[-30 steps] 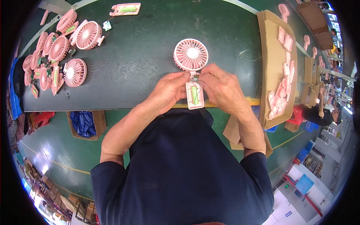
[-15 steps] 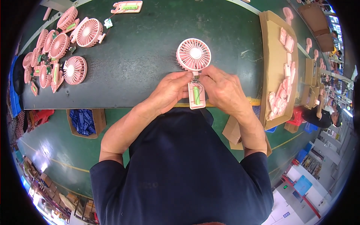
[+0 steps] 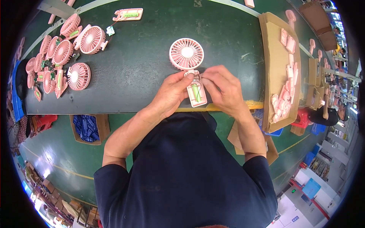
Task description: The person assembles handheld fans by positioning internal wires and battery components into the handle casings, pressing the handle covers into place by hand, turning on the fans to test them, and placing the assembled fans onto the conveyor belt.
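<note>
A pink handheld fan [image 3: 186,54] lies at the near edge of the bench, its round grille pointing away from me. Its handle is uncovered, showing a green battery [image 3: 196,93] and thin dark wires inside. My left hand [image 3: 170,93] is closed on the handle's left side, with the thumb at its neck. On the other side, my right hand [image 3: 225,90] pinches close to the wires just below the fan head. Whatever is between those fingertips is too small to make out.
Several pink fans [image 3: 62,52] with exposed batteries and green boards are heaped at left. An uncovered handle [image 3: 128,15] wired to a small board lies at the far side. At right, a cardboard tray [image 3: 274,72] holds pink shells. Below the bench stands a box [image 3: 102,127] of blue parts.
The fan has shifted slightly left and tilted a little in my hands. My left thumb now presses on the neck, and my right fingers have moved off the fan head to the wires.
</note>
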A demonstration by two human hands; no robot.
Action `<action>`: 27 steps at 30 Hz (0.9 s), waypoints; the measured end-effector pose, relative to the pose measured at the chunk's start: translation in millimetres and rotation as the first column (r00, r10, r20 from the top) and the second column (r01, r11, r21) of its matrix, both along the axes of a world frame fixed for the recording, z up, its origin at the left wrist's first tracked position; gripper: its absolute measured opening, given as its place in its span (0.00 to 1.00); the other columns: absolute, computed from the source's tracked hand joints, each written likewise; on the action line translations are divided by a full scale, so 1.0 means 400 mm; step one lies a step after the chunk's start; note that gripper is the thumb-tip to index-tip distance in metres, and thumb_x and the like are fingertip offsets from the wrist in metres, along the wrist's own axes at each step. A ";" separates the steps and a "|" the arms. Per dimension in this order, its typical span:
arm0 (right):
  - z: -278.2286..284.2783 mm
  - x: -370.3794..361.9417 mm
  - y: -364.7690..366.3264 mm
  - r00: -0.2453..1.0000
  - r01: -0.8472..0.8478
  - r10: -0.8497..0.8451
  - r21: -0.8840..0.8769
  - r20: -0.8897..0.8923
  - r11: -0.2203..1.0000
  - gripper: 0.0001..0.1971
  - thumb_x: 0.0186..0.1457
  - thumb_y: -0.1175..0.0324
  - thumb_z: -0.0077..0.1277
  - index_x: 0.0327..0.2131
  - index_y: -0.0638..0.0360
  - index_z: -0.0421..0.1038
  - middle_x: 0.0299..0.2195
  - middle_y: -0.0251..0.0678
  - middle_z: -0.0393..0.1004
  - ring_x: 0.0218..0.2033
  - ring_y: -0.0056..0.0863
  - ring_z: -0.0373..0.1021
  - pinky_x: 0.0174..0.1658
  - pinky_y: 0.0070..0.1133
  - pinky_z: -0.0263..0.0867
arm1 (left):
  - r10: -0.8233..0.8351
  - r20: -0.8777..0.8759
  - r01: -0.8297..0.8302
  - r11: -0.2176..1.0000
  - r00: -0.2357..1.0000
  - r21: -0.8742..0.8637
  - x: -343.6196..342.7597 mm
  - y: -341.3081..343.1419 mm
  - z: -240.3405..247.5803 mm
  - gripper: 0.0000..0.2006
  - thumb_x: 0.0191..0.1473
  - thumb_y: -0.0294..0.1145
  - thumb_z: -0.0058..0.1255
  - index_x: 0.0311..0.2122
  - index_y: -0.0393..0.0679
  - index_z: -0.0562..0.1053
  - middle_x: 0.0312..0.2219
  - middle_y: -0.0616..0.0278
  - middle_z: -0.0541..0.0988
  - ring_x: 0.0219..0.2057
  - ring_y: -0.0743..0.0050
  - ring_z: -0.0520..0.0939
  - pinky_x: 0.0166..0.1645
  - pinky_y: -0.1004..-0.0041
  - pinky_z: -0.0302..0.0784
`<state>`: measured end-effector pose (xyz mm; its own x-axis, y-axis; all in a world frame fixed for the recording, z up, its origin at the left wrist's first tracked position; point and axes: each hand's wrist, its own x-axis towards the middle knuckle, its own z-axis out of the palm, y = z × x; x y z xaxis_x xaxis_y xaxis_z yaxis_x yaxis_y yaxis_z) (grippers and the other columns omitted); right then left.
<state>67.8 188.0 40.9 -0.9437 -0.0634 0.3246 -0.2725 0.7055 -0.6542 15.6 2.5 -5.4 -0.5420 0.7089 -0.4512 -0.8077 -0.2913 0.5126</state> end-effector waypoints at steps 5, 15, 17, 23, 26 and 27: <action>-0.012 0.021 -0.051 0.994 0.037 -0.025 0.111 -0.107 0.993 0.08 0.48 0.76 0.63 0.34 0.62 0.78 0.33 0.38 0.77 0.30 0.34 0.77 0.31 0.27 0.74 | 0.037 -0.024 -0.037 0.999 0.999 0.018 0.006 0.005 0.007 0.15 0.70 0.37 0.45 0.53 0.39 0.73 0.44 0.63 0.79 0.46 0.76 0.81 0.51 0.67 0.80; -0.025 0.033 -0.071 0.968 0.240 -0.231 -0.103 0.093 0.965 0.09 0.48 0.78 0.63 0.36 0.63 0.78 0.33 0.38 0.74 0.33 0.31 0.76 0.34 0.26 0.73 | 0.088 -0.064 -0.082 0.993 0.994 0.089 0.017 -0.002 -0.003 0.16 0.71 0.39 0.43 0.54 0.40 0.72 0.48 0.61 0.79 0.48 0.75 0.81 0.53 0.68 0.80; -0.023 0.026 -0.077 0.924 0.327 -0.267 -0.203 0.273 0.923 0.11 0.50 0.78 0.63 0.39 0.64 0.77 0.33 0.37 0.74 0.34 0.30 0.76 0.35 0.25 0.73 | 0.082 -0.082 -0.074 0.992 0.993 0.100 0.017 -0.006 -0.013 0.16 0.71 0.39 0.43 0.55 0.39 0.71 0.49 0.60 0.79 0.49 0.74 0.81 0.53 0.68 0.81; -0.052 0.030 -0.074 0.850 0.436 -0.118 -0.562 0.513 0.703 0.17 0.59 0.77 0.54 0.52 0.66 0.71 0.39 0.37 0.77 0.37 0.22 0.74 0.40 0.21 0.72 | 0.058 -0.090 -0.048 0.992 0.994 0.117 0.023 0.013 -0.002 0.18 0.71 0.39 0.42 0.58 0.37 0.69 0.51 0.57 0.79 0.51 0.72 0.81 0.55 0.67 0.80; -0.042 0.028 -0.091 0.834 0.478 -0.073 -0.651 0.546 0.590 0.16 0.61 0.80 0.47 0.53 0.66 0.70 0.37 0.37 0.79 0.39 0.21 0.75 0.42 0.21 0.72 | 0.098 -0.121 -0.089 0.993 0.988 0.075 0.032 0.019 -0.013 0.18 0.72 0.37 0.41 0.58 0.37 0.69 0.50 0.58 0.78 0.50 0.71 0.80 0.56 0.67 0.79; -0.045 0.025 -0.097 0.845 0.466 -0.089 -0.645 0.527 0.606 0.16 0.61 0.81 0.45 0.52 0.66 0.71 0.38 0.38 0.79 0.38 0.23 0.75 0.43 0.22 0.73 | 0.111 -0.137 -0.103 0.993 0.984 0.065 0.039 0.017 -0.022 0.17 0.72 0.36 0.41 0.58 0.36 0.69 0.50 0.58 0.78 0.50 0.71 0.80 0.56 0.67 0.78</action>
